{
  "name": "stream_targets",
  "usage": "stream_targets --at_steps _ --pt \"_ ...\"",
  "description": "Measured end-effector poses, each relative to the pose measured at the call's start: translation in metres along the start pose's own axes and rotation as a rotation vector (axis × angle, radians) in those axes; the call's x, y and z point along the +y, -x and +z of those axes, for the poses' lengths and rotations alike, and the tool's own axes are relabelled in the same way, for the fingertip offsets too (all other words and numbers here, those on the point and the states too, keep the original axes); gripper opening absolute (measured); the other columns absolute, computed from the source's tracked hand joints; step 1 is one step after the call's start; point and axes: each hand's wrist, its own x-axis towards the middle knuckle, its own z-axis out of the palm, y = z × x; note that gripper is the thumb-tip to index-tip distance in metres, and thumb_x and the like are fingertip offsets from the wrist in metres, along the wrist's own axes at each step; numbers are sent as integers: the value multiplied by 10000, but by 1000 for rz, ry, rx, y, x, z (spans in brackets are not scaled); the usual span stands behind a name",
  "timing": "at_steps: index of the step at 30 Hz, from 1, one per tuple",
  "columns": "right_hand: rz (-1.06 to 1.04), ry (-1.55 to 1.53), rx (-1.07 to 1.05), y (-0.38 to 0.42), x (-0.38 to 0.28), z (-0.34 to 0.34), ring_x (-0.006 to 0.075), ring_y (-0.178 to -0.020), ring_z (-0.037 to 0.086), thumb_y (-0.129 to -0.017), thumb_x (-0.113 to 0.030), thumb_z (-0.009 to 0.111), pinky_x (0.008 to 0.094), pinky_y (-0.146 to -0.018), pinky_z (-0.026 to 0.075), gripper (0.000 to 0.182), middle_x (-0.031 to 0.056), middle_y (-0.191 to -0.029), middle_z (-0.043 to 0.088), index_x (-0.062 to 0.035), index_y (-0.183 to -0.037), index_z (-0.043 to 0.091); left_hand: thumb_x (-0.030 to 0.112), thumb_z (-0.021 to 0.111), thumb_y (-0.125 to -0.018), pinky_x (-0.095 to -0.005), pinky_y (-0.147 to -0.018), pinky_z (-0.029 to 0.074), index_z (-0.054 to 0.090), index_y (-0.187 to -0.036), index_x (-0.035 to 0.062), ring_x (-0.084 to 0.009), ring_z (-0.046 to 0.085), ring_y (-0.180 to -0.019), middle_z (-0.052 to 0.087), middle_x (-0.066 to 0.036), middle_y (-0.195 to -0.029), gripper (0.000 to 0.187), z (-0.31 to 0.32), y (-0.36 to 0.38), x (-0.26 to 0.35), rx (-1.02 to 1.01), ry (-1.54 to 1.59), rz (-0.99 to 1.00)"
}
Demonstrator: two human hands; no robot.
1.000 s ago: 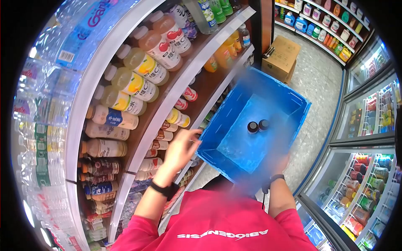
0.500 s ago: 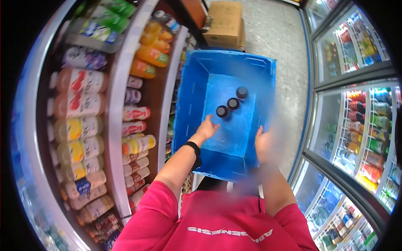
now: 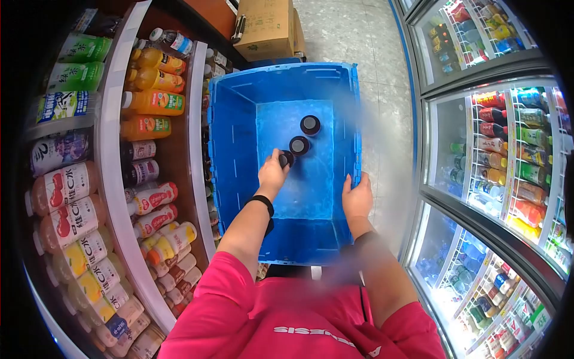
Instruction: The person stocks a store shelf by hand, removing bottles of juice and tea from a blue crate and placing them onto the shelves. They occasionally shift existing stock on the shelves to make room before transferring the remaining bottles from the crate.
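Inside a blue crate, three dark-capped bottles stand upright in a slanting row. My left hand reaches into the crate with its fingers closed round the cap of the nearest bottle. The middle bottle stands just beyond it, and the far bottle is to the upper right. My right hand is at the crate's right wall, its thumb on the inner side and its fingers over the rim, partly hidden.
Shelves of bottled drinks line the left side. Glass-door coolers stand on the right. Behind the crate is a cardboard box; tiled floor runs between the crate and the coolers.
My left hand has closed on the nearest bottle's cap; before, it was open beside it. My right hand has come onto the crate's right rim. The view has shifted, moving the crate left in it.
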Motion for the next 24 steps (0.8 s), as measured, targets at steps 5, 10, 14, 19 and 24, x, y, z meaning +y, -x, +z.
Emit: stream_targets --at_steps 5,10,14,19,24 --pt "-22 -38 -18 -1 1 4 393 -912 629 -931 -312 565 483 -753 512 302 175 -1024 627 -58 -1093 541 180 744 -794 -391 -764 531 565 -1100 118 -290 661 -932 661 -125 -1029 360 -57 20 4 129 214 12" --pt "-74 24 46 2 0 4 389 -918 632 -941 -315 554 487 -757 515 318 182 -1019 623 -45 -1107 536 109 765 -798 -235 -658 477 592 -1080 59 -107 606 -812 635 -48 -987 335 -151 69 9 412 654 163" --pt "-68 80 31 5 -4 -2 388 -933 635 -944 -317 549 481 -770 523 337 184 -1046 628 -38 -1132 534 76 751 -800 -246 -608 393 609 -1089 60 -114 480 -716 574 -36 -945 322 -208 95 4 799 376 256" --pt "35 137 -88 0 -1 -2 391 -928 638 -944 -317 551 479 -761 526 334 185 -1051 632 -37 -1124 533 89 712 -854 -336 -752 462 590 -1148 36 -245 542 -893 538 -121 -1019 323 -233 84 -29 983 222 158" --pt "-22 129 -18 -2 18 20 397 -917 639 -940 -323 556 488 -757 526 326 185 -1035 641 -38 -1098 531 111 681 -891 -386 -869 494 545 -1211 22 -321 569 -1009 540 -184 -1097 359 -236 57 -74 1050 118 163"
